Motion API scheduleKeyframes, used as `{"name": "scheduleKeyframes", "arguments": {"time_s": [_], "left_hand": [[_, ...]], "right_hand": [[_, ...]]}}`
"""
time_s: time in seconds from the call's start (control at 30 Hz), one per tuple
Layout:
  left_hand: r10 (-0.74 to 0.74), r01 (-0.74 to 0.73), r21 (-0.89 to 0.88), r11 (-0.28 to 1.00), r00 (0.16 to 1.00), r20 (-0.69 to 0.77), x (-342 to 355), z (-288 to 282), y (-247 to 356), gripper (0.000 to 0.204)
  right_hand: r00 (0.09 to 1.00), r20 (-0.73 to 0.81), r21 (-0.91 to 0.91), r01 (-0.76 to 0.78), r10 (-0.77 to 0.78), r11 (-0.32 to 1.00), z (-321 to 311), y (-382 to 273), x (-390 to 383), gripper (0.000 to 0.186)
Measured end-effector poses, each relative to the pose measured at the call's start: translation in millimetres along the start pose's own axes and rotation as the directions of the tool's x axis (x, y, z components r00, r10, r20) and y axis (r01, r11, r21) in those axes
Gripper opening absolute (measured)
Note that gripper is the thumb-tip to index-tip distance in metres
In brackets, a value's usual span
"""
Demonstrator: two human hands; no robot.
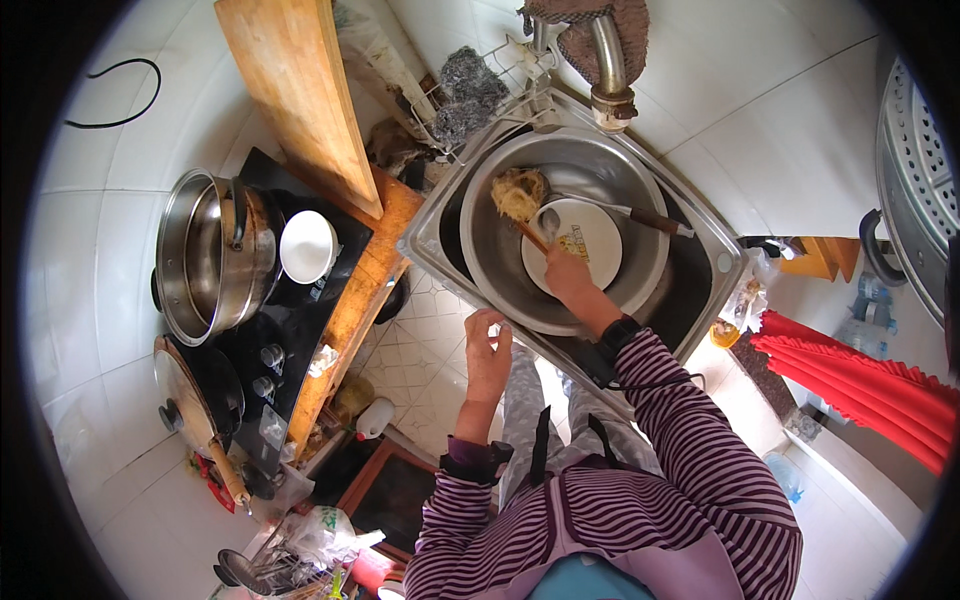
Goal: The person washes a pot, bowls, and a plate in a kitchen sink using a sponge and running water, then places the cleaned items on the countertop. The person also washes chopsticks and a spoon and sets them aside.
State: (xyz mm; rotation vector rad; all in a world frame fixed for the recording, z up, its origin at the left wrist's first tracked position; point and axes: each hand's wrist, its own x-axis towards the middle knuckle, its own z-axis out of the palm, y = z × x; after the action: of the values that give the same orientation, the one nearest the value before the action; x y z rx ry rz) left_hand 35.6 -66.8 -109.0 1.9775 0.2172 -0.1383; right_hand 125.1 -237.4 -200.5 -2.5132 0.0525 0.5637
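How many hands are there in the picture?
2. The right hand is over the metal basin, gripping a wooden-handled brush; the left hand is beside the sink, fingers loosely curled.

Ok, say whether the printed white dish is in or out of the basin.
In: the printed white dish lies inside the metal basin, surrounded by its wall.

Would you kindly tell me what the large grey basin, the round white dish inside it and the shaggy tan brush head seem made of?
The large grey basin looks like satin stainless steel, given its metallic reflections. The round white dish may be smooth ceramic or plastic: its surface is even around a printed motif. The shaggy tan brush head seems matte natural fibre, from its tangled strands.
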Motion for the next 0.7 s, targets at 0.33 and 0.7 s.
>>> {"name": "scheduleKeyframes", "arguments": {"time_s": [0.33, 0.7], "left_hand": [[0.001, -0.001, -0.030, 1.000, 1.000, 0.007, 3, 2, -4, 0.017], [-0.048, 0.049, -0.063, 0.997, 0.998, 0.028, 11, 10, -11, 0.018]], "right_hand": [[0.954, 0.300, 0.113, -0.011, -0.023, 0.994, 10, -4, 21, 0.035], [0.873, -0.487, -0.157, -0.043, -0.039, 0.987, -24, 79, 5, 0.035]]}}
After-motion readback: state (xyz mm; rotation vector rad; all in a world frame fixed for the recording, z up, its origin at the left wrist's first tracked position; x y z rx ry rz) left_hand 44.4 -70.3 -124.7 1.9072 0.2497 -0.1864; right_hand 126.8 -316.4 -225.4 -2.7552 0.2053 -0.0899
